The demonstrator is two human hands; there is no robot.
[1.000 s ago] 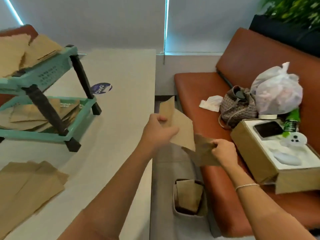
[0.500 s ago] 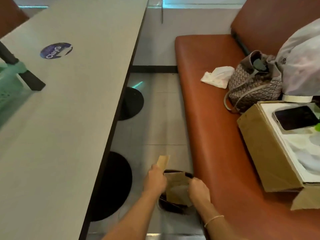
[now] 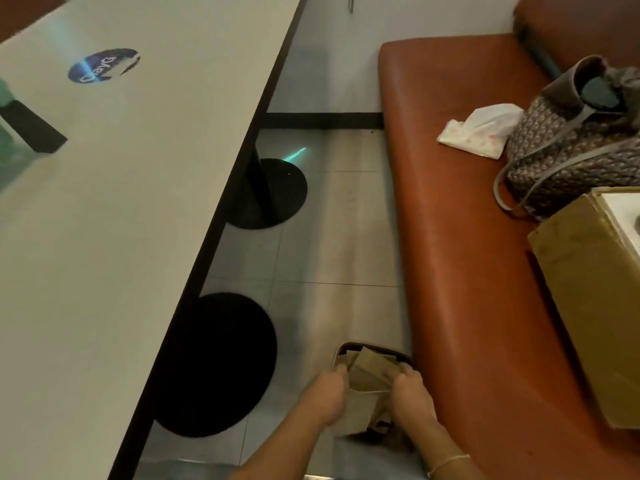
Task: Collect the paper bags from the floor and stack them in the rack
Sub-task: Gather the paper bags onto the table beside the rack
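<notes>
Brown paper bags (image 3: 369,382) lie crumpled in a small dark bin (image 3: 374,349) on the floor between the table and the bench. My left hand (image 3: 327,396) reaches down at the left side of the bags, fingers curled on their edge. My right hand (image 3: 410,393) grips the bags from the right side. Only a green corner and one black foot of the rack (image 3: 31,129) show at the far left on the table.
A long pale table (image 3: 121,220) with a blue sticker (image 3: 102,65) fills the left; its black round bases (image 3: 221,365) stand on the tiled floor. The orange bench (image 3: 450,237) holds a patterned handbag (image 3: 575,133), a white tissue pack (image 3: 481,128) and a cardboard box (image 3: 588,289).
Both hands went down from table height to the bin on the floor. The view tilted downward, so the rack is almost out of sight. The hands now sit on either side of the bags.
</notes>
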